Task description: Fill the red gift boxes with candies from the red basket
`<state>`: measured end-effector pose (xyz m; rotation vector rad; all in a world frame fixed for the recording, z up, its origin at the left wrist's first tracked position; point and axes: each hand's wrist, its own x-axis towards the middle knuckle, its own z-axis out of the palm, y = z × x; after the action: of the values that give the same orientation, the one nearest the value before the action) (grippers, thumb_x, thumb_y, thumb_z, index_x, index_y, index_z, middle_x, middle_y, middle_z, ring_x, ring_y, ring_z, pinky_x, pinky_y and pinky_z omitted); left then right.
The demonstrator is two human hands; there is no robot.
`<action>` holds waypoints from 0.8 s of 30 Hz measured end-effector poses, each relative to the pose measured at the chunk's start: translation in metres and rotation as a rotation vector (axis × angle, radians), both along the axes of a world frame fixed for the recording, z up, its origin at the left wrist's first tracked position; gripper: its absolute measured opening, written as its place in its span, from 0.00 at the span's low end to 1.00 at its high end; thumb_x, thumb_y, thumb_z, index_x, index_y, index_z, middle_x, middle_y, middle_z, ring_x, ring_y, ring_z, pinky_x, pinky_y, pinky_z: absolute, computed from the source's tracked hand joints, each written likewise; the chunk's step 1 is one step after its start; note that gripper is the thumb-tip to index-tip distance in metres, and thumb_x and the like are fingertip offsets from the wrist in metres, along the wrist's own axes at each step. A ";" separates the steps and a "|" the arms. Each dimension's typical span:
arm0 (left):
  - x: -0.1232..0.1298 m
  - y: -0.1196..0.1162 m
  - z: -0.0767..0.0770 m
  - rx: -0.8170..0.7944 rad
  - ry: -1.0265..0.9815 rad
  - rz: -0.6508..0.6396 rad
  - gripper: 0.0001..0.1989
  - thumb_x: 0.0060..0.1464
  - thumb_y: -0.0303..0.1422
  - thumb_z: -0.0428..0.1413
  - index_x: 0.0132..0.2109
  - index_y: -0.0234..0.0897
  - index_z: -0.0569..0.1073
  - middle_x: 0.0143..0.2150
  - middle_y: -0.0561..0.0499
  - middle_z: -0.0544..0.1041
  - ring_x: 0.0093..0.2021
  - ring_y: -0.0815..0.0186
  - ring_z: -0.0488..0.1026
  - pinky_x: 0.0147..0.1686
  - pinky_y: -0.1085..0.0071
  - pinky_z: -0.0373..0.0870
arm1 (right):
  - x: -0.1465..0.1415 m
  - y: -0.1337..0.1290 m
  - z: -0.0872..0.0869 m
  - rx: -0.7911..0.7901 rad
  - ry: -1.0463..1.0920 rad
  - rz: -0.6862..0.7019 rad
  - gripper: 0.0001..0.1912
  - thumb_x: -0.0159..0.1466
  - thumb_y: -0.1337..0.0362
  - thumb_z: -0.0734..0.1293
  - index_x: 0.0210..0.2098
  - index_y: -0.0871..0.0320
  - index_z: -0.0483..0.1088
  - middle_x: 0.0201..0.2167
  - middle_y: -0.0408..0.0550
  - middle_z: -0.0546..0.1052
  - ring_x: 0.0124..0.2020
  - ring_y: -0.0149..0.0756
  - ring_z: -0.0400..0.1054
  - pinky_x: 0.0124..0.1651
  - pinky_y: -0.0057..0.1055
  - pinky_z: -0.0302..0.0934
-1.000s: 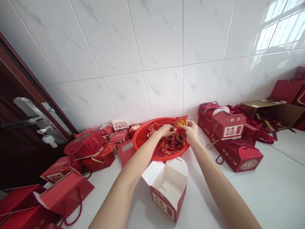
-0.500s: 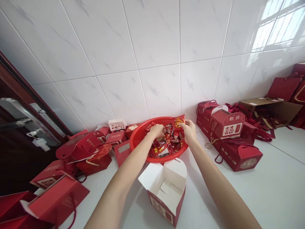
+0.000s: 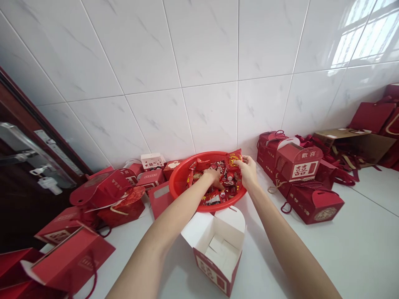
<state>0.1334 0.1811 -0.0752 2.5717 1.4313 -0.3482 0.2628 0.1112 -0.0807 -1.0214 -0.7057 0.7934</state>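
A red plastic basket (image 3: 175, 182) holds many small wrapped sweets (image 3: 230, 178), mostly in red wrappers. My left hand (image 3: 213, 177) reaches down among them, its fingers apart and partly hidden by the wrappers. At the basket's right rim, my right hand (image 3: 248, 169) is closed on a red candy packet (image 3: 234, 158) with gold print, held upright at the edge. In front of the basket, between my forearms, stands an open red gift box (image 3: 215, 272) with its white flaps raised. Only its bare white inside shows.
Several red gift boxes (image 3: 102, 189) crowd the left side beside a dark door (image 3: 18, 199) with a metal handle. More boxes (image 3: 314, 199) stand on the right. Farther right is a brown carton (image 3: 372, 143) with ribbons. A tiled wall (image 3: 208, 116) rises behind the basket.
My left hand has moved slightly right and deeper into the sweets, its closed fingers now opened out. My right hand still holds the packet at the rim.
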 end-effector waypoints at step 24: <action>-0.035 -0.003 0.030 -0.194 -0.504 -0.058 0.11 0.51 0.39 0.61 0.39 0.38 0.80 0.37 0.53 0.80 0.38 0.63 0.74 0.38 0.72 0.68 | -0.003 -0.006 0.007 -0.013 0.010 -0.010 0.13 0.44 0.65 0.69 0.31 0.55 0.67 0.30 0.43 0.76 0.32 0.39 0.72 0.33 0.34 0.67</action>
<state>0.0989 0.1777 -0.0451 2.3195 1.0836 0.1442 0.2598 0.1057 -0.0735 -1.0316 -0.6865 0.7951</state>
